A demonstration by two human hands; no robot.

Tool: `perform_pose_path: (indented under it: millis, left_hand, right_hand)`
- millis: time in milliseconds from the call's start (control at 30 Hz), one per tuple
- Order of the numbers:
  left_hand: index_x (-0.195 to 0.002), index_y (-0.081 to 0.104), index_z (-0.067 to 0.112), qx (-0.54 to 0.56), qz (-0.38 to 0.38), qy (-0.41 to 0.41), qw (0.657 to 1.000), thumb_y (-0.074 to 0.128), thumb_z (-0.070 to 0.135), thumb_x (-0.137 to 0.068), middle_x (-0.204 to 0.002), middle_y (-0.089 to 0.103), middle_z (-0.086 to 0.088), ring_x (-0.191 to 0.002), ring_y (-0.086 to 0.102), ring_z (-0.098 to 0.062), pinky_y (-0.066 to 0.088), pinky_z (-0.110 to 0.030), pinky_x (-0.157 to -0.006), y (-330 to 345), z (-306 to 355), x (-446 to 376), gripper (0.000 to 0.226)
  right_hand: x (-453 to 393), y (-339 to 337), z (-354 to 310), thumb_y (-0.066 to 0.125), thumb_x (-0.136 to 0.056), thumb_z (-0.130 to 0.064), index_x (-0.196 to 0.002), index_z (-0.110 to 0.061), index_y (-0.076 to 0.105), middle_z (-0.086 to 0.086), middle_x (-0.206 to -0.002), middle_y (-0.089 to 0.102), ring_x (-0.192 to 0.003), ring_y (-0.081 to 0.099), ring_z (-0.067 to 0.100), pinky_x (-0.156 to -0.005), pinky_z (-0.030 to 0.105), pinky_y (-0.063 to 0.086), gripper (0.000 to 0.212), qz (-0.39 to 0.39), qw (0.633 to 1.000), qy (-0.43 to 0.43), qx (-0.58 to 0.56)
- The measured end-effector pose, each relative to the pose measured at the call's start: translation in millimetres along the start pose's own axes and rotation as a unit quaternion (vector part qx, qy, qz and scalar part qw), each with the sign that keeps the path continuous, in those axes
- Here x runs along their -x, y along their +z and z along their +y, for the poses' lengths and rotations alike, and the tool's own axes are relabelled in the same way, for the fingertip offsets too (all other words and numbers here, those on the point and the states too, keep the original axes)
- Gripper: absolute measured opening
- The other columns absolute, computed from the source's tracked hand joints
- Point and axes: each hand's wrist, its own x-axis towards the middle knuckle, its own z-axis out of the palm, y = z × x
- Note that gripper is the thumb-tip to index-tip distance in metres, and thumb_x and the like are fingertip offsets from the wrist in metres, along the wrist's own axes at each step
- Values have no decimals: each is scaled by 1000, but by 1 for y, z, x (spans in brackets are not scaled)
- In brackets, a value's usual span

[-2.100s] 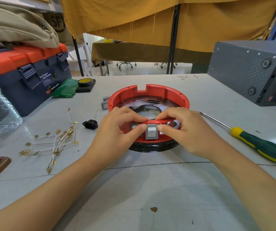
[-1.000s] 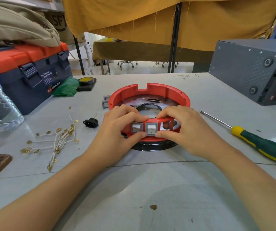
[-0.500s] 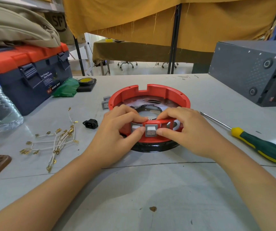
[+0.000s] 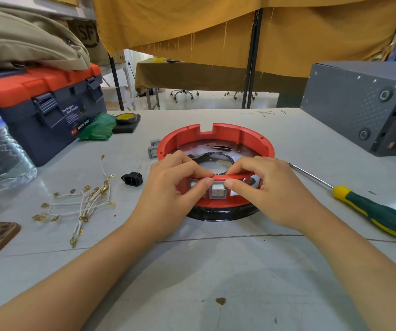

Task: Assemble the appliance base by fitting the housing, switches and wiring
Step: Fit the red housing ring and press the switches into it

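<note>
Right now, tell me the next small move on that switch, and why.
Probably press the grey switch squarely inward with the thumbs. It sits in the red housing wall between left hand and right hand, both pinching the rim, apparently not yet flush.

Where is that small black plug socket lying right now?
The black plug socket lies loose on the grey table, left of the red housing. It sits between the bundle of white wires and the left hand, which does not touch it.
</note>
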Motion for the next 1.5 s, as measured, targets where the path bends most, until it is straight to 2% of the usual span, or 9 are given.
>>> perform_pose_path:
  millis: [133, 267, 500, 733, 867, 1100, 1300, 1400, 1500]
  left_hand:
    - [-94, 71, 28, 16, -10, 0, 1000, 59, 30, -85, -93, 60, 10, -96, 54, -12, 45, -41, -86, -3, -4, 1, 14]
    - [-104, 66, 35, 18, -25, -20, 999, 50, 35, -87, -107, 58, 21, -111, 49, -4, 44, -34, -96, -9, -12, 2, 23]
    - [-99, 61, 20, -27, 98, -109, 989, 52, 4, -89, -107, 58, 5, -95, 47, 10, 34, -4, -76, -16, -37, -12, 21]
    - [-125, 52, 13, -129, -96, -227, 961, 49, 3, -89, -135, 48, -5, -126, 43, -19, 29, -24, -99, -27, -76, -42, 38]
    - [-136, 44, 12, -174, -156, -244, 941, 48, 3, -90, -145, 41, -6, -132, 38, -22, 28, -28, -106, -24, -95, -61, 47]
    - [-146, 29, 18, -176, -185, -240, 936, 46, 0, -87, -148, 39, -7, -133, 38, -27, 30, -33, -107, -15, -111, -74, 64]
    - [-132, 53, 14, -241, -136, -213, 937, 51, 2, -88, -131, 46, -12, -119, 47, -32, 37, -37, -101, -11, -117, -71, 46]
    - [-110, 65, 12, -224, -66, -214, 949, 58, 7, -87, -114, 54, -13, -105, 55, -31, 43, -37, -90, -13, -119, -67, 25]
    - [-97, 66, 16, -209, -41, -218, 952, 65, 15, -84, -106, 63, -9, -97, 59, -28, 47, -37, -83, -13, -116, -63, 13]
  right_hand:
    - [1, -3, 4, 60, -85, -38, -98, -32, 67, -30, -85, 52, -94, 46, -5, -79, 0, 31, 16, -12, 1000, 8, 15]
    - [-1, -12, 13, 53, -81, -50, -92, -35, 64, -27, -90, 54, -101, 39, -14, -98, 18, 20, 22, -34, 998, 14, 51]
    - [-2, -13, 16, 61, -81, -45, -82, -34, 63, -15, -83, 61, -90, 48, 0, -97, 25, 27, 11, -9, 998, 7, 63]
    - [-4, -10, 27, 59, -78, -54, -98, -24, 68, -17, -105, 56, -106, 39, 1, -99, 25, 27, 37, 17, 996, 26, 78]
    - [-4, -5, 29, 43, -66, -71, -92, -21, 67, -11, -99, 61, -102, 43, 5, -86, 18, 30, 61, 28, 997, 41, 58]
    - [-6, 2, 30, 35, -65, -77, -94, -22, 65, -12, -99, 58, -102, 41, 5, -83, 20, 32, 69, 45, 995, 51, 76]
    - [-4, 1, 32, 34, -69, -75, -98, -26, 62, -15, -102, 55, -105, 39, 3, -88, 21, 33, 64, 36, 996, 42, 73]
    - [-3, 1, 36, 45, -83, -57, -102, -31, 56, -18, -105, 50, -107, 35, 0, -97, 25, 34, 34, 20, 998, 27, 51]
    - [-2, -1, 38, 50, -85, -45, -98, -32, 51, -19, -105, 50, -105, 37, -1, -90, 24, 36, 18, 21, 999, 34, 20]
